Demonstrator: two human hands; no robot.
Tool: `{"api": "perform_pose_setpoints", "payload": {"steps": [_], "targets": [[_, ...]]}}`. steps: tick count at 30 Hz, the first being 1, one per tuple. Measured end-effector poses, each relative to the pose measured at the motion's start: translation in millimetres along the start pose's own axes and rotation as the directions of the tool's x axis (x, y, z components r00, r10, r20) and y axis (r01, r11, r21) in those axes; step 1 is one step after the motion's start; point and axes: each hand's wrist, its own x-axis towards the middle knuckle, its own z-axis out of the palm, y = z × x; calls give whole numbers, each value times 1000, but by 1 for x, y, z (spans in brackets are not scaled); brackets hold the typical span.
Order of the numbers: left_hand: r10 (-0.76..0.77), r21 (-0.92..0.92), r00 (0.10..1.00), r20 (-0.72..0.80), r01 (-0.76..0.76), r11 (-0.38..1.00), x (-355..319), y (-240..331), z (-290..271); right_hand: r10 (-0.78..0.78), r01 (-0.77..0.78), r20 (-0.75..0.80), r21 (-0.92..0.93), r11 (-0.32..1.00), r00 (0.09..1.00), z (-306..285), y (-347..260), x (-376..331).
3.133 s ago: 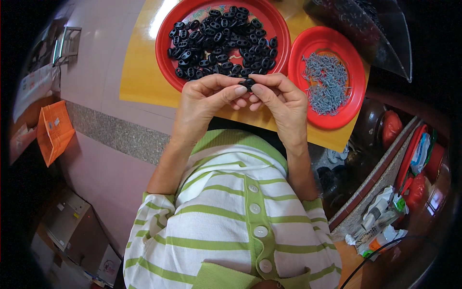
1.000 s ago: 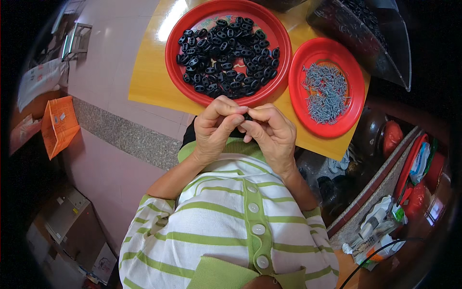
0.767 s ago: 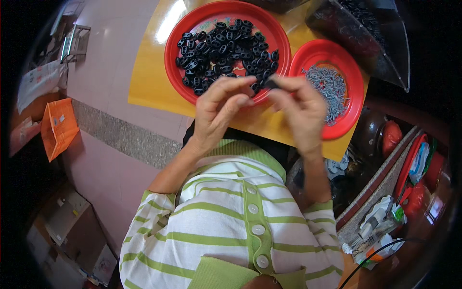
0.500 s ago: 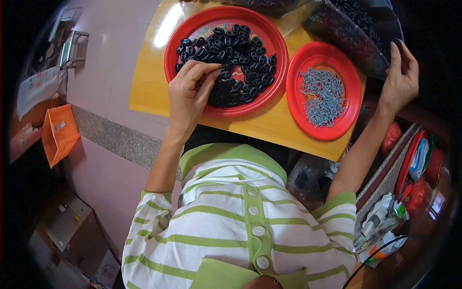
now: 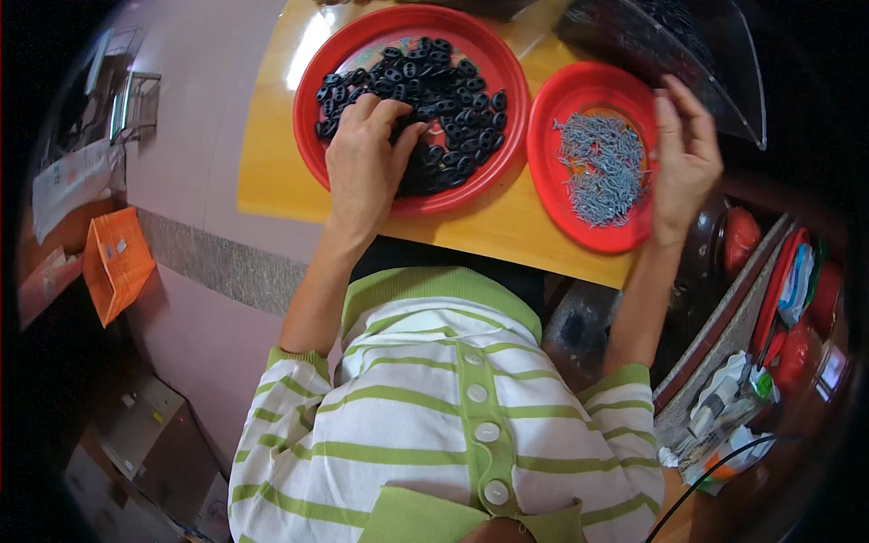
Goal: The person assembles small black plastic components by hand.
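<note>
A large red plate (image 5: 315, 136) on the yellow table (image 5: 272, 163) holds a heap of small black plastic parts (image 5: 453, 100). My left hand (image 5: 367, 167) lies on that heap with its fingers curled into the parts; whether it holds one is hidden. To the right, a smaller red plate (image 5: 554, 181) holds a pile of small grey metal pins (image 5: 602, 167). My right hand (image 5: 686, 163) hovers over the right edge of this plate, fingers apart, nothing visible in it.
A clear plastic bin (image 5: 688, 54) with dark parts stands behind the small plate. Red containers (image 5: 801, 299) and bottles sit on a shelf at the right. An orange bag (image 5: 113, 262) and cardboard boxes (image 5: 136, 434) lie on the floor at the left.
Both hands were together near my chest working one black part. They have since split: the left went into the black heap, the right swung out toward the bin and back over the pin plate.
</note>
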Motion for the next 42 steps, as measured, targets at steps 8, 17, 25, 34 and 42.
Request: {"api": "perform_pose_setpoints", "payload": {"steps": [8, 17, 25, 34, 42], "targets": [[7, -18, 999, 43, -6, 1000, 21, 11, 8, -32, 66, 324, -93, 993, 946, 4, 2, -30], [144, -75, 989, 28, -141, 987, 14, 17, -7, -111, 227, 390, -265, 937, 914, 18, 13, -40], [89, -307, 990, 108, -52, 950, -5, 40, -10, -178, 286, 397, -231, 930, 901, 19, 1, -47], [216, -397, 970, 109, -156, 904, -9, 66, -8, -173, 337, 440, -328, 882, 881, 23, 3, -39], [221, -445, 972, 83, -162, 881, -19, 74, -19, -179, 261, 368, -188, 947, 912, 2, -9, -42]]}}
